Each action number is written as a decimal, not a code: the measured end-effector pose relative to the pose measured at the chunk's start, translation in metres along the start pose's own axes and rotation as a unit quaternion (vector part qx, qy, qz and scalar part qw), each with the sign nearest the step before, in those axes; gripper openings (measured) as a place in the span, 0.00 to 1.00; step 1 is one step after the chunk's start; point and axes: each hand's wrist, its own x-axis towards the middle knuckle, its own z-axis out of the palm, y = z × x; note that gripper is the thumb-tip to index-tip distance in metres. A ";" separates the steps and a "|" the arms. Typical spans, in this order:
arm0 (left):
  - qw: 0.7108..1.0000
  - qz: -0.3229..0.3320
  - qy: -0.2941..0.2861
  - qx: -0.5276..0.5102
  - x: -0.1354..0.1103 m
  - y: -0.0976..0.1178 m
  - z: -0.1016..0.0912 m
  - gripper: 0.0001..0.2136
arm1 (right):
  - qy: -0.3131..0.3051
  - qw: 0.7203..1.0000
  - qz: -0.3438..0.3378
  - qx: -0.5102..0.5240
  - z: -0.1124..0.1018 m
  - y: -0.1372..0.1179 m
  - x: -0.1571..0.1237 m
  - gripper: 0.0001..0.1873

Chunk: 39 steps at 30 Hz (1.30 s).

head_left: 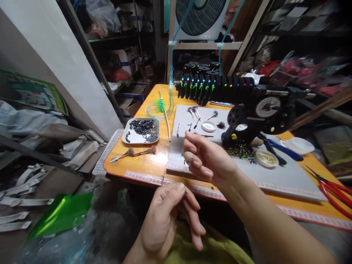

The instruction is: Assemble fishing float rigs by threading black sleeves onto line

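Low at the table's front edge, my left hand (170,216) is closed in a pinch, thumb against index finger. A thin dark piece (162,179) pokes up beside its fingertips, too small to name. My right hand (205,157) hovers above the white board (176,163), its fingers curled and pinched together. Whatever they hold, if anything, is hidden. A tan wrap (189,157) covers one of its fingertips. Just beyond lie small dark stem-like pieces (189,127), a round white dish (208,126) and grey tufted bundles (194,111).
A white tray (127,139) of black tubes and grey beads stands left, near a wooden stick (167,123). A black machine (247,117) with a row of spools occupies the right. Loose coloured beads (244,153), blue-handled pliers (286,149) and red-handled pliers (334,194) lie nearby.
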 end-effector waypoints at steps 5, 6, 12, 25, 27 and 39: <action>0.999 -0.015 -0.011 -0.034 -0.011 -0.007 -0.003 0.17 | 0.001 1.000 -0.005 -0.010 -0.002 0.001 0.001 0.22; 0.999 -0.017 -0.013 -0.041 -0.012 -0.007 -0.003 0.17 | 0.001 1.000 -0.006 -0.012 -0.003 0.001 0.001 0.22; 0.996 -0.016 -0.043 -0.080 -0.015 -0.012 -0.011 0.19 | 0.000 1.000 -0.009 -0.020 -0.005 0.001 0.002 0.22; 0.990 -0.025 -0.084 -0.110 -0.021 -0.020 -0.019 0.18 | -0.002 0.999 -0.030 -0.031 -0.007 0.001 -0.001 0.22; 0.990 -0.028 -0.084 -0.109 -0.021 -0.021 -0.020 0.18 | 0.001 0.999 -0.032 -0.031 -0.007 0.001 -0.002 0.22; 0.993 -0.029 -0.070 -0.092 -0.022 -0.016 -0.019 0.19 | 0.033 0.997 -0.050 -0.056 -0.003 -0.001 -0.005 0.21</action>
